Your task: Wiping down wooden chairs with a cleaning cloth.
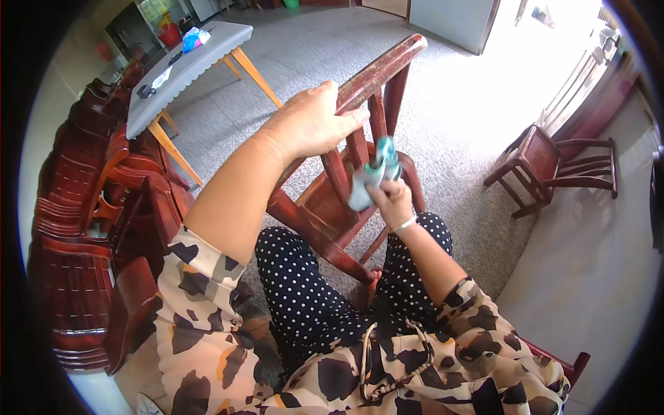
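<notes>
A reddish-brown wooden chair (332, 205) with worn finish stands tilted between my knees, its slatted back towards me. My left hand (316, 122) grips the worn top rail (384, 67), thumb on the near side and fingers mostly hidden behind the wood. In my right hand (396, 199) is a teal and white cloth (383, 163), bunched and blurred. The cloth is close to the slats of the backrest; whether it presses on them I cannot tell.
A grey-covered table (218, 44) with wooden legs bears a blue plastic packet (195, 40) and small items. Stacked dark-red wooden chairs (78, 207) line the left side. Another small wooden chair (552, 168) lies tipped by the right wall (581, 270). Bright light falls from a doorway at upper right.
</notes>
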Tool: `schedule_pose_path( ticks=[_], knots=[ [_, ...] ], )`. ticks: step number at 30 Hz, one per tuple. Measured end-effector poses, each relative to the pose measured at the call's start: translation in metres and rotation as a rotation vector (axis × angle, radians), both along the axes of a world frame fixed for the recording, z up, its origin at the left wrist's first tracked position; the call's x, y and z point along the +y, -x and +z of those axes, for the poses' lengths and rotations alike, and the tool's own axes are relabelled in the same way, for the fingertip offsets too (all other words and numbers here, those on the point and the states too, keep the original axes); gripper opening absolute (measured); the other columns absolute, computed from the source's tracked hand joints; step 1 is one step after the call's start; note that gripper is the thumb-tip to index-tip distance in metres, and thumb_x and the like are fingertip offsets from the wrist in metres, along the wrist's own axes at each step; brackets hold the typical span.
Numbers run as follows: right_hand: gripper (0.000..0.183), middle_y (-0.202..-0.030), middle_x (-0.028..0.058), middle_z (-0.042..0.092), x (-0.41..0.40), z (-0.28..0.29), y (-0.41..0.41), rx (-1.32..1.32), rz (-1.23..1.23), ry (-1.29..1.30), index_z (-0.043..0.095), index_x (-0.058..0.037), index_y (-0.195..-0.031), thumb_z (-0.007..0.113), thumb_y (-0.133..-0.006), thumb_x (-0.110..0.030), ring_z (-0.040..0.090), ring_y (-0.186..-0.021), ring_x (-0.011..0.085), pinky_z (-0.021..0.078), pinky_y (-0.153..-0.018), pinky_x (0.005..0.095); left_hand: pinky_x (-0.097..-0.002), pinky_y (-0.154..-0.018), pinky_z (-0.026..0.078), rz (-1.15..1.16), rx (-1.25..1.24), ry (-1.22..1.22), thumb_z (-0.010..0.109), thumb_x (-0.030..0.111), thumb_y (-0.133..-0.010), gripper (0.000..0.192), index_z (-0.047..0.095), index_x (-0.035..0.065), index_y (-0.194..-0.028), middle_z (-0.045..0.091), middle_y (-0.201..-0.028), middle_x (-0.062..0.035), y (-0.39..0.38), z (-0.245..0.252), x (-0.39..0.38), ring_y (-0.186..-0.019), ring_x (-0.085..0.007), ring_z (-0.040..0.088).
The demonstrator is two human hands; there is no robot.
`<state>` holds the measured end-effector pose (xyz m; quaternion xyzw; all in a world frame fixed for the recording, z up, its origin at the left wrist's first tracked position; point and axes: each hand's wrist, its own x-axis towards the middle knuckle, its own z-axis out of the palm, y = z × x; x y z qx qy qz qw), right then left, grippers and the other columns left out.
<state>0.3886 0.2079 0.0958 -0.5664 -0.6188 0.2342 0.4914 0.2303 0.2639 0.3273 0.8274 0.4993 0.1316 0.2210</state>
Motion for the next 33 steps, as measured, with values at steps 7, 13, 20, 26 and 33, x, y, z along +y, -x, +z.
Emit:
schedule_pose_path(
  ticks=[7,13,20,26,33],
  knots=[
    [0.019,-0.103,0.0173,0.054,0.028,0.098,0.027,0.067,0.032,-0.569,0.066,-0.0046,-0.087,0.07,-0.068,-0.009,0.055,-0.094,0.0303,0.0451,-0.077,0.0347,-0.0416,-0.08,0.045,0.008,-0.068,-0.073,0.052,0.048,-0.082,0.059,0.052,-0.0094,-0.097,0.059,-0.094,-0.0296,-0.003,-0.008,-0.001,-0.093,-0.0383,0.059],
    [0.016,-0.079,0.0129,0.059,-0.002,0.004,0.015,-0.06,-0.088,-0.145,0.065,-0.0025,-0.084,0.07,-0.07,-0.008,0.057,-0.073,0.0219,0.0441,-0.062,0.0313,-0.0392,-0.072,0.044,0.02,-0.002,-0.122,0.044,0.053,-0.088,0.056,0.052,-0.0019,-0.096,0.058,-0.085,-0.0219,0.0,-0.009,0.008,-0.08,-0.0303,0.058],
    [0.025,-0.104,0.017,0.058,-0.015,0.083,0.038,0.077,0.216,-0.443,0.067,-0.0072,-0.094,0.066,-0.069,-0.009,0.054,-0.097,0.0341,0.0438,-0.082,0.0407,-0.042,-0.079,0.045,-0.003,-0.03,-0.048,0.047,0.053,-0.085,0.061,0.052,-0.0066,-0.097,0.06,-0.093,-0.0282,0.003,-0.009,0.008,-0.092,-0.0375,0.06],
    [0.033,-0.104,0.0164,0.058,0.007,0.07,0.063,-0.022,0.268,-0.591,0.066,-0.0083,-0.094,0.064,-0.061,-0.005,0.051,-0.102,0.0386,0.0393,-0.09,0.0449,-0.0424,-0.081,0.045,0.025,0.005,-0.077,0.047,0.051,-0.085,0.061,0.052,-0.0086,-0.098,0.059,-0.094,-0.0296,-0.002,-0.003,-0.002,-0.092,-0.0393,0.059],
    [0.025,-0.122,0.0178,0.047,-0.036,-0.107,0.04,-0.314,0.177,-0.142,0.065,-0.0061,-0.09,0.063,-0.065,-0.013,0.048,-0.105,0.0353,0.0374,-0.089,0.0488,-0.0411,-0.082,0.045,0.019,0.021,-0.039,0.045,0.052,-0.085,0.064,0.052,-0.0096,-0.1,0.059,-0.095,-0.0294,-0.008,0.002,-0.007,-0.094,-0.0377,0.059]
  ],
)
